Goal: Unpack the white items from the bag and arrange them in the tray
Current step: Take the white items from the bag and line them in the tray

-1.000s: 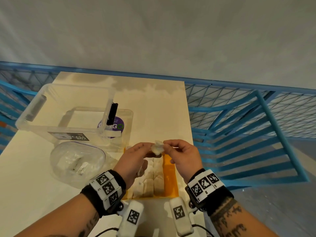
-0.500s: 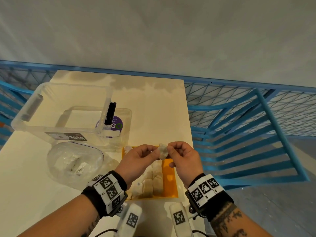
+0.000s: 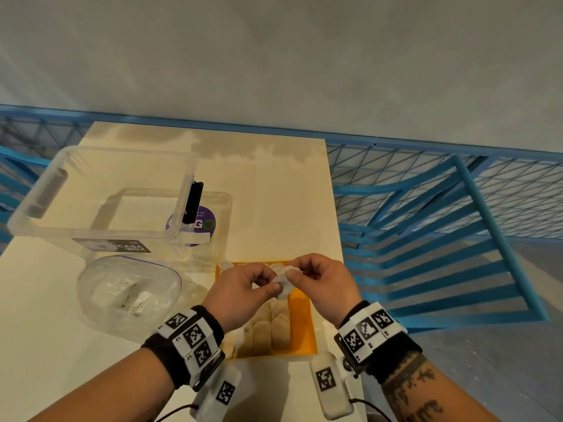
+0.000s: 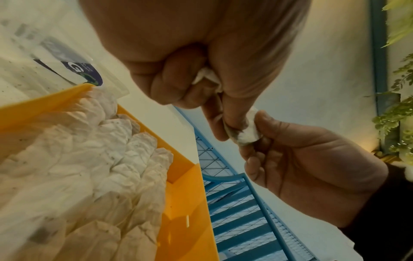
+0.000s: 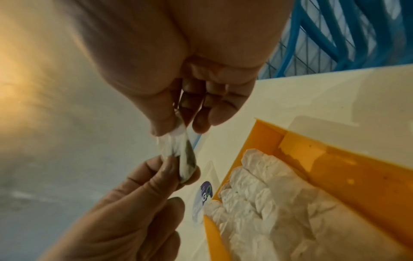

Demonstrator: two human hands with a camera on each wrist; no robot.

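A small white pouch (image 3: pixel 281 281) is held over the orange tray (image 3: pixel 300 324). My left hand (image 3: pixel 268 284) pinches its near end and my right hand (image 3: pixel 295 277) pinches its far end. The left wrist view shows the pouch (image 4: pixel 248 132) between my left fingertips and the right hand's (image 4: pixel 301 167) thumb and fingers. A scrap of white (image 4: pixel 205 77) also shows inside my curled left fingers. The right wrist view shows the pouch (image 5: pixel 176 146) stretched between both hands. Several white pouches (image 4: pixel 111 159) lie in rows in the tray. A clear zip bag (image 3: pixel 128 293) with a few white items lies to the left.
An empty clear plastic box (image 3: pixel 100 193) stands at the back left, resting partly on a clear lid with a purple label (image 3: pixel 207 223). The table's right edge (image 3: pixel 335 208) runs just beside the tray, with a blue metal railing (image 3: pixel 441 239) beyond it.
Both hands have kept their pinch on the pouch and shifted it slightly lower over the tray. The fingers have changed their grip on it.
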